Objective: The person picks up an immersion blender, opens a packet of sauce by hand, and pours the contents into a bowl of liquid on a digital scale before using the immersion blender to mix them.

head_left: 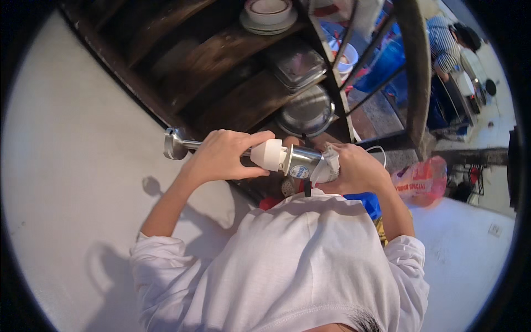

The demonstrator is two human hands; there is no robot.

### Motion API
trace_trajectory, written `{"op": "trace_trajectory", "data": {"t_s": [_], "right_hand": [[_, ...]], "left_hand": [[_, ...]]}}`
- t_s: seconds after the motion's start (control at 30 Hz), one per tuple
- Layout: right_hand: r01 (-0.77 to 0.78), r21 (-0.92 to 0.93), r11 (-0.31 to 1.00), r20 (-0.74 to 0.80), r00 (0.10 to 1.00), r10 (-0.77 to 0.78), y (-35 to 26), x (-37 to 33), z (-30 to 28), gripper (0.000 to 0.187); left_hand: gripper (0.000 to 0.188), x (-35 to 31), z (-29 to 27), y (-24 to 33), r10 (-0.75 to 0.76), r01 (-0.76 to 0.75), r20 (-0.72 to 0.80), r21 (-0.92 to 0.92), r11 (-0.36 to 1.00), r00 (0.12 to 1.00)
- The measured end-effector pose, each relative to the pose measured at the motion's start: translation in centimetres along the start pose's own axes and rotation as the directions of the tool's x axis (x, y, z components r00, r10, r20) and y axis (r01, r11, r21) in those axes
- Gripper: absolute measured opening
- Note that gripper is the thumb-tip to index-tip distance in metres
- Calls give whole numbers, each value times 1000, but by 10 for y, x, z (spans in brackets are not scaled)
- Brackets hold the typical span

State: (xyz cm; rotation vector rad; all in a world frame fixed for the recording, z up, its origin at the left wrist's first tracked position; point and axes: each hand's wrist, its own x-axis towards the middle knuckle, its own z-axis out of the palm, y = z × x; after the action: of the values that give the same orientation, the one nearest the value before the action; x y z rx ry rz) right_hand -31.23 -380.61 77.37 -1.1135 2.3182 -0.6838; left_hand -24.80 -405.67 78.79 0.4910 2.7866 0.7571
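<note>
A hand blender point(301, 157) lies crosswise in front of my chest, held between both hands. My left hand point(218, 156) is closed round its metal shaft, with thumb and fingers against the white collar point(266, 154). Past that hand the round metal blade guard point(175, 145) sticks out to the left. My right hand point(357, 169) grips the other end of the silver motor body, where a crumpled white bundle point(327, 164), cloth or wound cord, covers the handle. I cannot tell whether collar and body are fully joined.
Dark wooden shelves point(221, 50) ahead hold stacked bowls point(268, 14), a clear lidded container point(296, 63) and a round metal pan point(306, 110). A railing point(416, 72) stands at the right; beyond it a person in a striped shirt point(442, 44) bends down. A pink plastic bag point(423, 180) lies right.
</note>
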Motion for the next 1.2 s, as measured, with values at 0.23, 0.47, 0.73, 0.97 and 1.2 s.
{"op": "trace_trajectory", "data": {"t_s": [0.23, 0.47, 0.73, 0.97, 1.2], "right_hand": [[-279, -53, 959, -24, 960, 278, 62, -90, -1, 62], [-461, -91, 882, -227, 872, 433, 161, -186, -9, 56], [-427, -168, 888, -476, 824, 307, 278, -243, -59, 54], [-743, -219, 633, -362, 664, 654, 340, -304, -60, 45], [-911, -160, 380, -155, 404, 902, 349, -333, -43, 43]], "left_hand": [[48, 89, 78, 63, 106, -86, 202, -103, 991, 974], [50, 214, 179, 143, 257, -190, 332, -219, 957, 908], [54, 307, 173, 191, 206, -250, 197, 241, 938, 959], [47, 327, 174, 157, -78, -49, 209, 542, 839, 975], [41, 335, 192, 154, -120, -42, 260, 544, 838, 958]]}}
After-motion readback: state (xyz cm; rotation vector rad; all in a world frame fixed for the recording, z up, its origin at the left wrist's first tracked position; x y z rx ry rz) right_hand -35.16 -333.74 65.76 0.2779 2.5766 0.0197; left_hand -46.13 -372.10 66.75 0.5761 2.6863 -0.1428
